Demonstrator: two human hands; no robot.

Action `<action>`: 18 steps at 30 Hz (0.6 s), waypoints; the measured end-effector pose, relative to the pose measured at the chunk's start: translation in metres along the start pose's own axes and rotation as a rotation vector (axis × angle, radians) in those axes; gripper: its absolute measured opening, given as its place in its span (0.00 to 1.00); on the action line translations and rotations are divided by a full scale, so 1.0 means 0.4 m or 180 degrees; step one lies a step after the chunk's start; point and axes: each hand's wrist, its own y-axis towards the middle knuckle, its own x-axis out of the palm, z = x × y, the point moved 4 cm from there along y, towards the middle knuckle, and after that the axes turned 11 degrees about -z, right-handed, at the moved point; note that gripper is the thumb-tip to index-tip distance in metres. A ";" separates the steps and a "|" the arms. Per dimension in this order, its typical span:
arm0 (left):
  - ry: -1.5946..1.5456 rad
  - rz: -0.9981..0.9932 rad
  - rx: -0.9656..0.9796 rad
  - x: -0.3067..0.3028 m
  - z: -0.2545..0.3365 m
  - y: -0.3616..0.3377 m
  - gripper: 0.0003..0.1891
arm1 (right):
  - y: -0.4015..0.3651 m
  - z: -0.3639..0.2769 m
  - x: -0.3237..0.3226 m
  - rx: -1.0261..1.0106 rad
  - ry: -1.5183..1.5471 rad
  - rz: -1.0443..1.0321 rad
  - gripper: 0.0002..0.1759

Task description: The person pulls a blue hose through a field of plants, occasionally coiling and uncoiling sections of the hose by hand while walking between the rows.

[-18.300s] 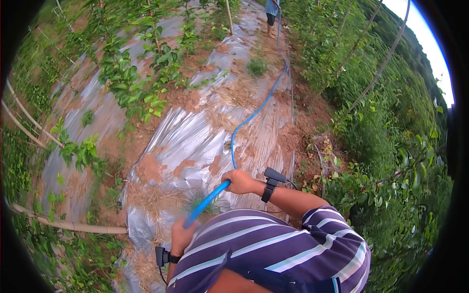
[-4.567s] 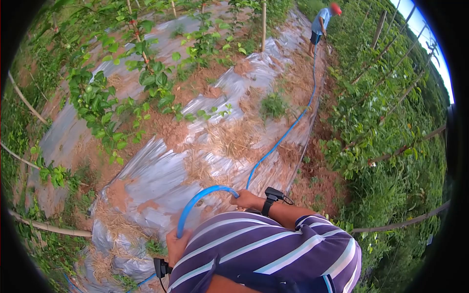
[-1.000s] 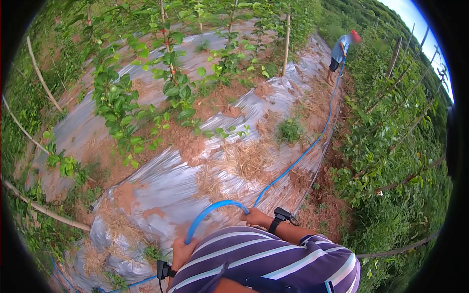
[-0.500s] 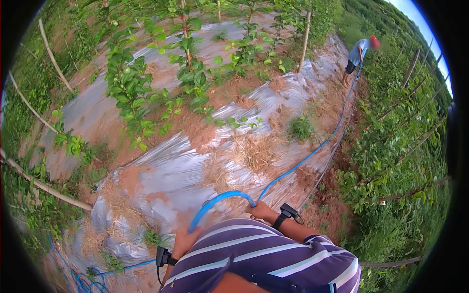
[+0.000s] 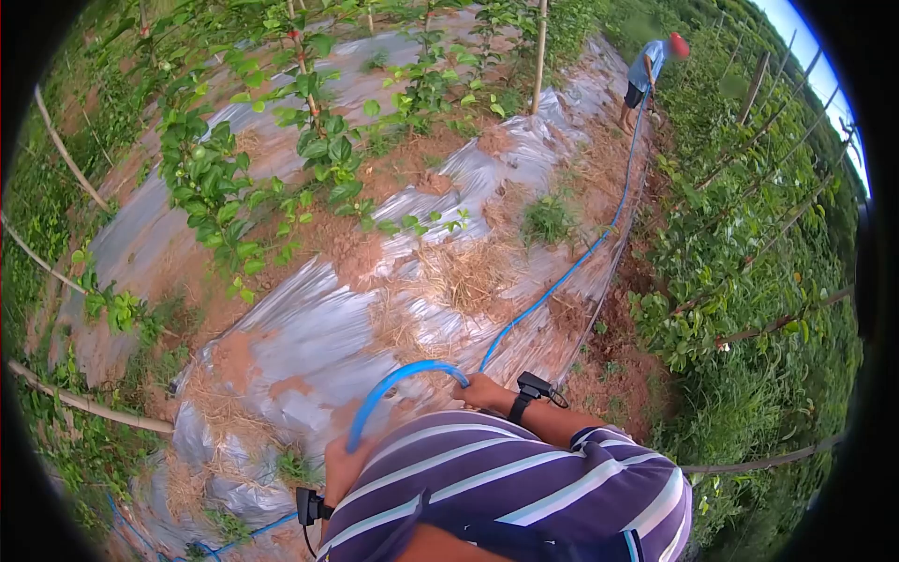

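Fingers (image 5: 466,392) around blue hose (image 5: 421,366), silver sheeting (image 5: 318,328)

Purple white-striped shirt (image 5: 510,468), black wristbands (image 5: 517,408), boxy modules (image 5: 536,384), thin cables (image 5: 308,539)

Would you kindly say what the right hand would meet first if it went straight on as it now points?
Probably the arch of the blue hose that the right hand holds, though depth is unclear.
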 end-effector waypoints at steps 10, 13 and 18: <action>-0.0113 -0.0034 -0.0062 0.007 0.053 -0.005 0.11 | -0.012 0.004 -0.005 -0.0017 0.0016 0.0044 0.17; -0.0151 0.0001 -0.0120 0.011 0.070 -0.009 0.11 | -0.017 0.004 -0.003 -0.0042 0.0089 0.0041 0.15; -0.0167 -0.0019 -0.0025 0.014 0.069 -0.010 0.12 | -0.015 0.021 -0.006 -0.0109 0.0072 0.0065 0.14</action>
